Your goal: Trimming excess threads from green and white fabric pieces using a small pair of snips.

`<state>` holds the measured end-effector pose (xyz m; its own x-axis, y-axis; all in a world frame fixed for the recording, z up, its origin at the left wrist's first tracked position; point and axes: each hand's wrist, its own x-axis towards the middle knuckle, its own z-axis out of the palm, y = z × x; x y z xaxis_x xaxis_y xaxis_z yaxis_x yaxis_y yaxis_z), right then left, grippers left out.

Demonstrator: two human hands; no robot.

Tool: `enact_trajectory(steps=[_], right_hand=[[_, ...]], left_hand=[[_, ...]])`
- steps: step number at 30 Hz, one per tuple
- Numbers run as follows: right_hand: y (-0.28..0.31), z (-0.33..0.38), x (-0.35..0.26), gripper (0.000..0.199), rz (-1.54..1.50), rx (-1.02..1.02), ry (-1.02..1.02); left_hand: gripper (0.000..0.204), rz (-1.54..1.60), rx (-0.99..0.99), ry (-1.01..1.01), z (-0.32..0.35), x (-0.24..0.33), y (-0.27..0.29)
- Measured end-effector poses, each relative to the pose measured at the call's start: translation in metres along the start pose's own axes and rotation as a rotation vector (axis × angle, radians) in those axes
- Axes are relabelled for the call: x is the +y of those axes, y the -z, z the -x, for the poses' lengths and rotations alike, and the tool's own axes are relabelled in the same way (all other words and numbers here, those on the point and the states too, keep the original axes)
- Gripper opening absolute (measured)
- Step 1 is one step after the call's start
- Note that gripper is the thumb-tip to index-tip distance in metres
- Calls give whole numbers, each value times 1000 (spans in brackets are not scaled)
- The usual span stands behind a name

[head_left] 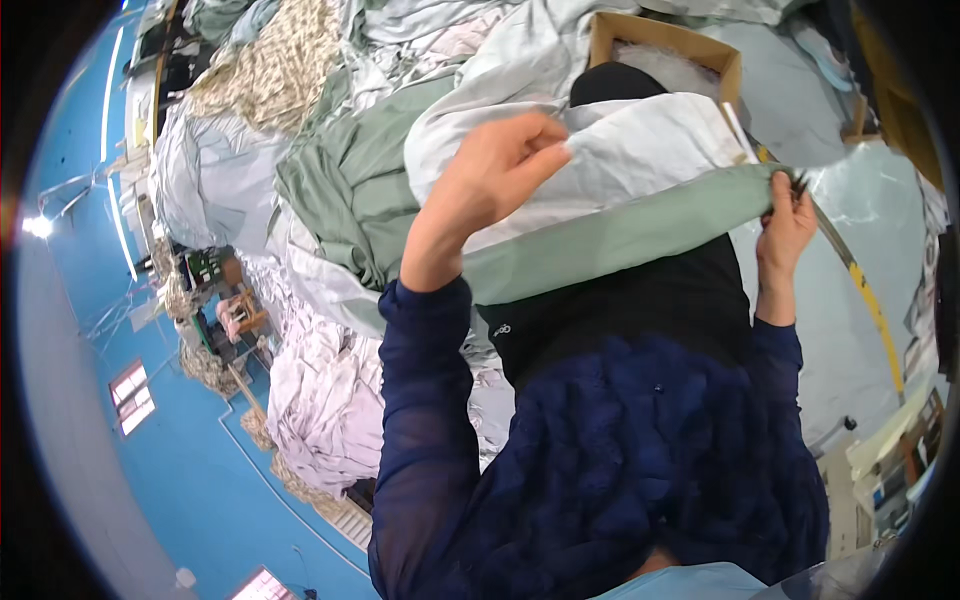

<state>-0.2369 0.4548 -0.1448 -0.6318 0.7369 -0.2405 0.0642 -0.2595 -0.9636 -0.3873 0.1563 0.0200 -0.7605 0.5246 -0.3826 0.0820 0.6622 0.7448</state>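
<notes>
Left hand [495, 175] pinches the white-and-green fabric piece [620, 215] by its upper edge; right hand [785, 225] grips the green band's far end, fingers closed, small dark tool there, unclear. Fabric is stretched taut above the bench [850, 330]. Judgement: keep tension even. Fabric heaps [330, 180] crowd the bench's left; cardboard box [665, 45] at the far edge; open room right.

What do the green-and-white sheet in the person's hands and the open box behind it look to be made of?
The green-and-white sheet looks like thin woven fabric, matte, likely cotton or a blend: it drapes and creases softly between the left hand and right hand. The open box looks like plain brown cardboard, with dull, stiff, straight walls.
</notes>
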Motion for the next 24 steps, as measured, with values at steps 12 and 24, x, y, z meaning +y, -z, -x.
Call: enact_trajectory(steps=[12, 24], right_hand=[[24, -35, 4, 12, 4, 20, -102], [-2, 5, -22, 32, 895, -15, 490]], left_hand=[[16, -67, 646, -51, 134, -82, -15], [25, -202, 407, 30, 116, -67, -64]])
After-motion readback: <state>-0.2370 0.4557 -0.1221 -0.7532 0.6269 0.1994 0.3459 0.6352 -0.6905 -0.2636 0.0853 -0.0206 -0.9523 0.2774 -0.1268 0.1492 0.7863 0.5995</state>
